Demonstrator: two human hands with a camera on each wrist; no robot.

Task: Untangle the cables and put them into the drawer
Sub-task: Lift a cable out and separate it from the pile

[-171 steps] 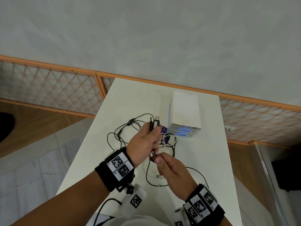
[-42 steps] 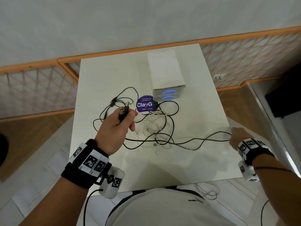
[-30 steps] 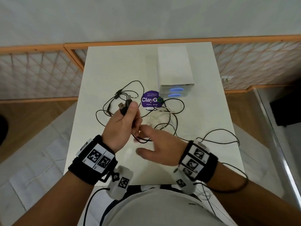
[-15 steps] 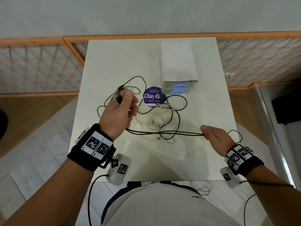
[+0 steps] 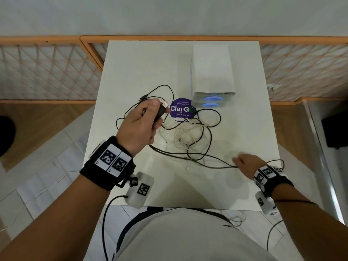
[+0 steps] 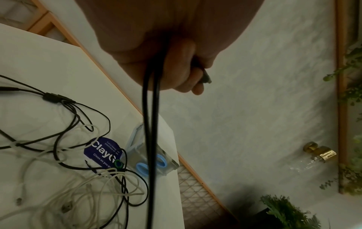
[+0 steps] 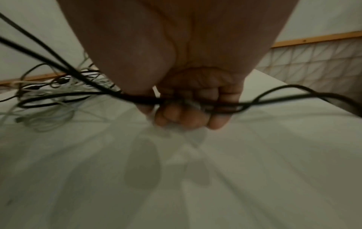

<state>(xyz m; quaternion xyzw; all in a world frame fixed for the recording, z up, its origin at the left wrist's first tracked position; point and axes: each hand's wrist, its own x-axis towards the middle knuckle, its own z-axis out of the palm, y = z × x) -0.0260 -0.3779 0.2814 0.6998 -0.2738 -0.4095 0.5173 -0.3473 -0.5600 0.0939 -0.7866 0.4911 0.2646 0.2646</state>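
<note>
My left hand (image 5: pixel 143 123) is raised over the table's left middle and grips the plug ends (image 5: pixel 163 108) of a black cable (image 5: pixel 211 160); two black strands (image 6: pixel 150 124) hang from my fist. That cable runs low across the table to my right hand (image 5: pixel 244 162), near the right front edge, whose curled fingers (image 7: pixel 188 114) hold its doubled strands. A tangle of white cable (image 5: pixel 185 135) and more black loops (image 5: pixel 214 117) lies between the hands. The small white drawer unit (image 5: pixel 211 72) with two blue handles (image 5: pixel 212 98) stands shut at the back.
A purple round sticker (image 5: pixel 181 110) lies on the white table (image 5: pixel 131 68) just in front of the drawer unit. Wooden lattice railings (image 5: pixel 47 72) flank the table on both sides. A black cable loop (image 5: pixel 276 162) hangs over the right edge.
My right hand has drawn the black cable further right and toward the front edge, stretching it from the tangle. The left hand stays raised with the plug ends.
</note>
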